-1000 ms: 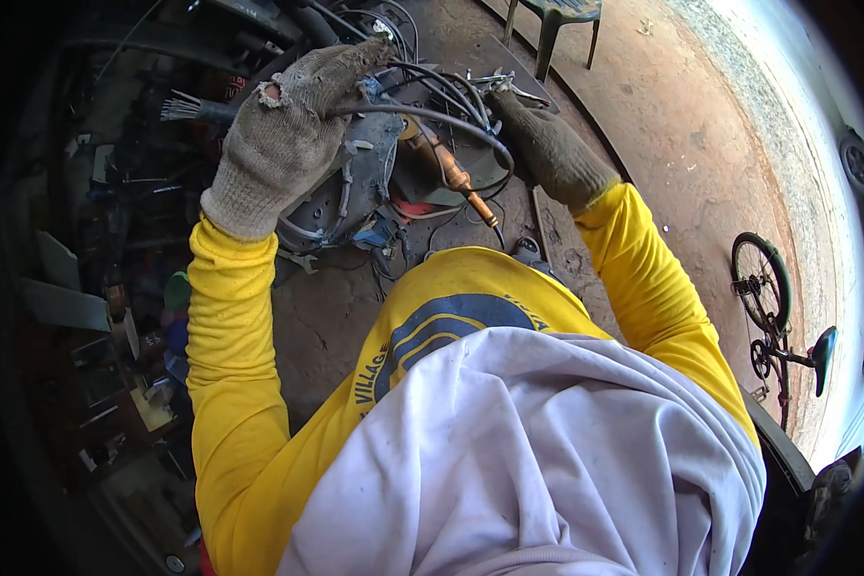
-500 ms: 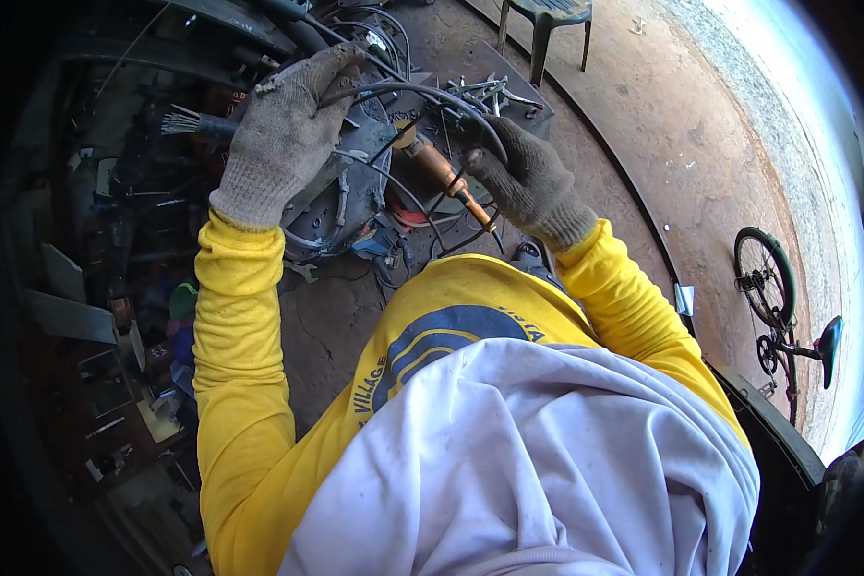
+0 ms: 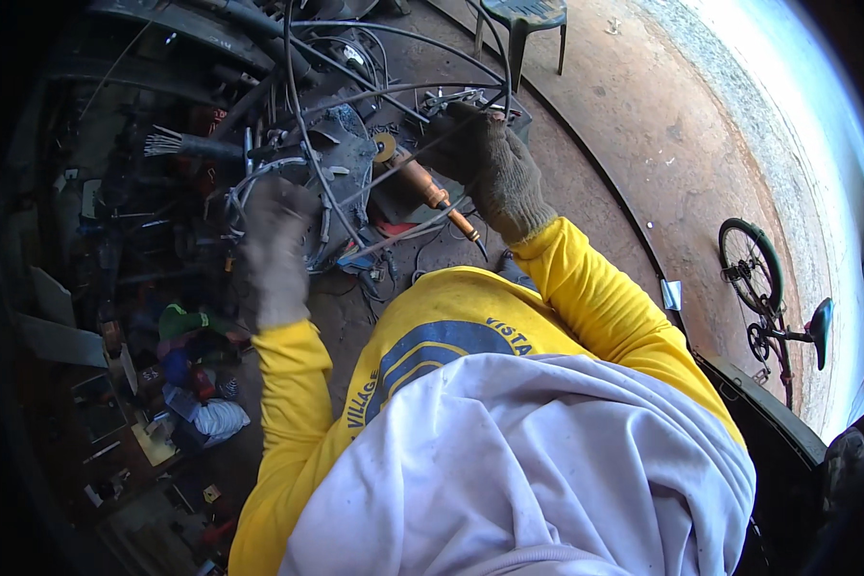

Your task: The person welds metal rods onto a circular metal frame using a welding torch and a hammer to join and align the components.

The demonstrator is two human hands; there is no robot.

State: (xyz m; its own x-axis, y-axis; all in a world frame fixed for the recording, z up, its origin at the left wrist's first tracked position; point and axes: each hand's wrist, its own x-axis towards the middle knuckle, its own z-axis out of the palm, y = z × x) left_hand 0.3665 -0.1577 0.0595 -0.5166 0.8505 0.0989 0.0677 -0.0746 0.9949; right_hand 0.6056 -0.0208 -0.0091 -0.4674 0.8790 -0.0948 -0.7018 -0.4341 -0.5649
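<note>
**Right hand (image 3: 505,178) closed on a long, dark, looping cable (image 3: 290,72); left hand (image 3: 280,226) blurred**

From my remote seat I look straight down past a yellow long-sleeved shirt (image 3: 595,293) and a pale lilac cloth (image 3: 518,461) draped over its front. Both hands wear grey-brown knitted gloves.

I see the right hand curled, its thumb and fingers gripping the cable. The cable rises in wide loops beyond the hands and crosses the space between them, one strand slanting down to the left of the right hand.

The left hand is smeared by motion beside some thin grey tubing (image 3: 259,176); I cannot tell whether its fingers are open or closed, or whether they hold anything.

Between the hands I make out a copper-coloured cylindrical power tool (image 3: 420,182) with a round yellowish disc (image 3: 384,147) at its far end. Silver metal pliers or clamps (image 3: 456,96) lie just beyond the right hand.

Farther off stand a dark green plastic chair (image 3: 523,13) and, to the right, a black-tyred bicycle (image 3: 782,334).
</note>
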